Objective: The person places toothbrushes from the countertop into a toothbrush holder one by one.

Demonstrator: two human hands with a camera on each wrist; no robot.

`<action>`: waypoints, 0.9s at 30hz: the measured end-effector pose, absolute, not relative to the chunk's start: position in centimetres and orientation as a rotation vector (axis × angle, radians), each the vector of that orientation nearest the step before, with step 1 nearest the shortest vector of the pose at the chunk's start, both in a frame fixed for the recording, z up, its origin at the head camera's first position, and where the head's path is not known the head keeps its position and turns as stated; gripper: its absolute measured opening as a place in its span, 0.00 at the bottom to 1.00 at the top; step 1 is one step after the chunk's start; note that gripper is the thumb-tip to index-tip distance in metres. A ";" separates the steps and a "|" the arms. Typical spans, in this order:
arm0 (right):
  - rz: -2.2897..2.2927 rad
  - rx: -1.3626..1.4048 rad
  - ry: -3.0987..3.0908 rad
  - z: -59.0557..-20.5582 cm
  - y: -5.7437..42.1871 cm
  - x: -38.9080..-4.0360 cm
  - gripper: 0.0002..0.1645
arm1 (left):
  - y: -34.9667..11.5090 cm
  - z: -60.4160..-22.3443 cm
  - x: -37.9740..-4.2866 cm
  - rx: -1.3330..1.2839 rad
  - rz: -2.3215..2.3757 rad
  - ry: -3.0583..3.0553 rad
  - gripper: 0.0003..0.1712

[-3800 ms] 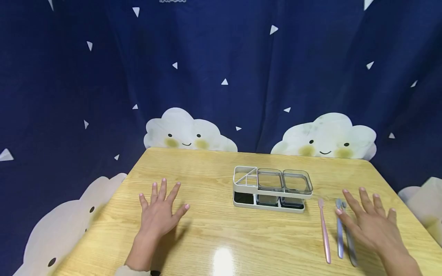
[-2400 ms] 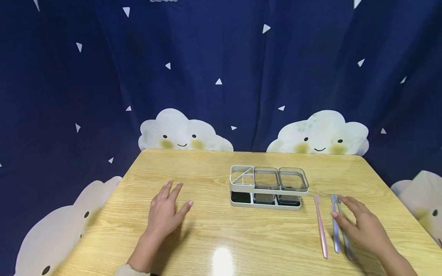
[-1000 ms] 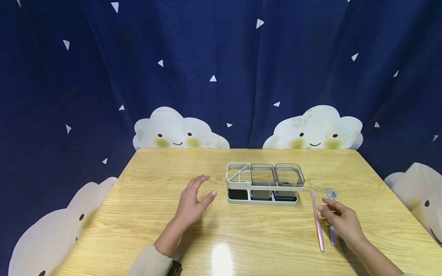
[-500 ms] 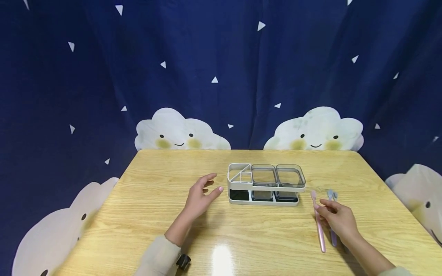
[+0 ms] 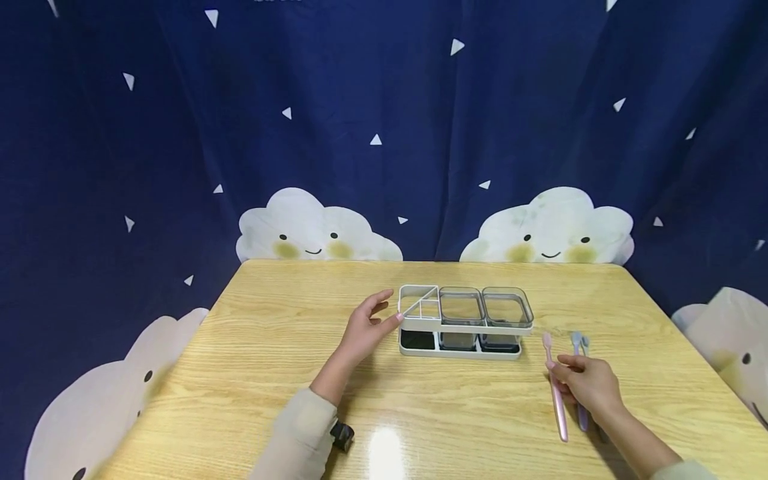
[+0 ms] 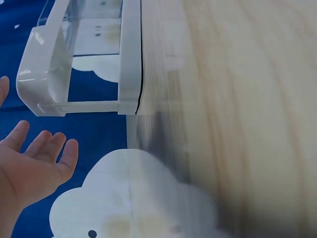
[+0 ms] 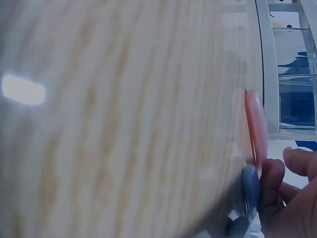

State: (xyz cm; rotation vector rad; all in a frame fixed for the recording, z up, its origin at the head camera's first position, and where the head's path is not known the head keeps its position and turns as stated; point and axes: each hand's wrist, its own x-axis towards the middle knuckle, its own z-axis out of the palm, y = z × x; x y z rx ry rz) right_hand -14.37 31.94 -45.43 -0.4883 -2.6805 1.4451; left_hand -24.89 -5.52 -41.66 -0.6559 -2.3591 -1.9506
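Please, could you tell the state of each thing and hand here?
White plastic two-tier rack: upright, left dividers unfilled.
Two clear grey square cups: upright, uncovered, seated in rack.
Pink slender toothbrush: lying on the pale wooden table.
Blue-purple slender toothbrush: lying, partly hidden.
Grey slender toothbrush: lying, mostly hidden.
Left hand: fingers relaxed, beside rack's left end; contact unclear.
Right hand: fingers bent at pink toothbrush; grip unclear.

Left hand (image 5: 363,331): fingers (image 6: 71,154) relaxed, slightly bent; thumb (image 5: 390,324) extended, apart from them. Right hand (image 5: 594,385): fingers curled inward, thumb near index fingertip; grip unclear. Forearms (image 5: 643,440) behind the fingers.
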 end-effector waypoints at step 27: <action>1.248 -0.462 -2.805 -45.6 32.3 -15.2 0.14 | -3.4 -43.4 -27.4 -0.742 -2.266 -2.258 0.42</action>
